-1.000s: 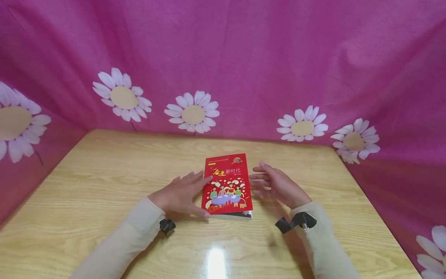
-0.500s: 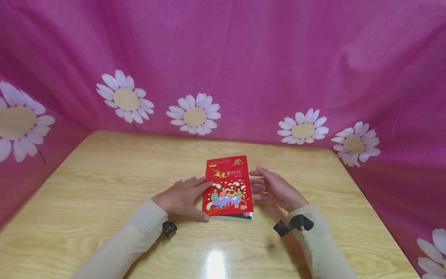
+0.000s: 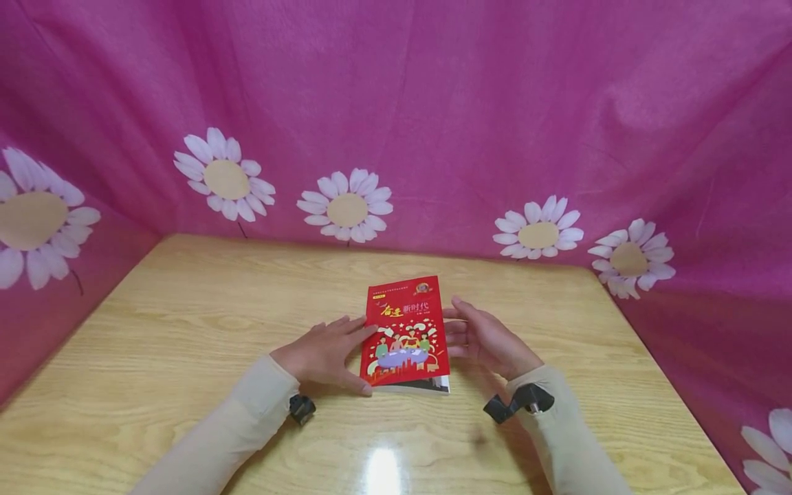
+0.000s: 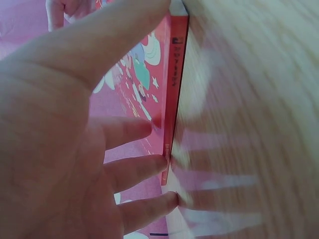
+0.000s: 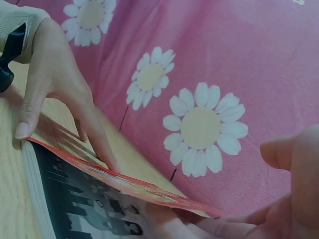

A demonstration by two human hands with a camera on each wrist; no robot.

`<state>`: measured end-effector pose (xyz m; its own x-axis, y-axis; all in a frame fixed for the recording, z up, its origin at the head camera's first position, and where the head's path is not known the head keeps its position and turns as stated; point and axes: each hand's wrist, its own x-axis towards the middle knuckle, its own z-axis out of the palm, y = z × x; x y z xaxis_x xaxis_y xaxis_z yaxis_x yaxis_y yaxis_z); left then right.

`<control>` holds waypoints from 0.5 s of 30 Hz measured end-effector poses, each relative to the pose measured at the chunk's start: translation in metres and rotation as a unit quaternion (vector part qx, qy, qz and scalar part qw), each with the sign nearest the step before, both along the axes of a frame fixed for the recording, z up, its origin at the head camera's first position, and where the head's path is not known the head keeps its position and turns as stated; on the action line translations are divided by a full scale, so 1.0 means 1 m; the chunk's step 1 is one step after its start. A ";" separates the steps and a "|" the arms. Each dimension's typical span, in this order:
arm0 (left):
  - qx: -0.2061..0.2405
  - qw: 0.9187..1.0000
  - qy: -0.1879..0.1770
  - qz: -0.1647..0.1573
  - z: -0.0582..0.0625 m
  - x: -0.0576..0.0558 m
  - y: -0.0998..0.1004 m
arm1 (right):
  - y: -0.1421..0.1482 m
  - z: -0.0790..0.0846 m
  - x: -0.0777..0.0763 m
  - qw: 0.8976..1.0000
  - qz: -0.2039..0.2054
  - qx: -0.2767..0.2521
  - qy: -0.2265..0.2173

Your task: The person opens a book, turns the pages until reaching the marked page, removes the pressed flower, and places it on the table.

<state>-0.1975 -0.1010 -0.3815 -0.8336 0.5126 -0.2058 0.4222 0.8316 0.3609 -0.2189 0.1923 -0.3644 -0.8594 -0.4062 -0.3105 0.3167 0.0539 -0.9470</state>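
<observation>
At lower centre the book (image 3: 405, 333) lies lengthwise up-frame, between my left grip (image 3: 326, 352) and right grip (image 3: 491, 338), both spread, both touching it.

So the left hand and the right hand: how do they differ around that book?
The left hand is at the book's spine; the right hand is at the opposite edge. The left hand's index fingertip is on top of the cover, while the right hand's fingers reach under it. The left thumb is at the near corner; the right thumb stands clear. Both hands emerge from light sleeves.
</observation>
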 end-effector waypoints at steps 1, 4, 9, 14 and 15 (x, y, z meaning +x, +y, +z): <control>0.001 1.000 0.000 0.000 0.000 0.000 0.000 | -0.001 0.000 0.000 1.000 0.003 -0.002 0.000; 0.002 1.000 0.000 0.001 -0.001 0.000 -0.001 | -0.004 -0.002 0.000 1.000 0.005 -0.004 -0.002; 0.009 1.000 -0.004 -0.004 -0.002 0.000 -0.001 | -0.007 -0.006 0.001 1.000 -0.004 -0.020 -0.020; 0.010 1.000 0.002 -0.009 -0.001 0.002 -0.003 | -0.011 -0.006 0.003 0.998 -0.009 -0.057 -0.038; 0.011 1.000 0.002 -0.008 -0.001 0.002 -0.004 | -0.012 -0.005 0.004 0.997 -0.011 -0.064 -0.041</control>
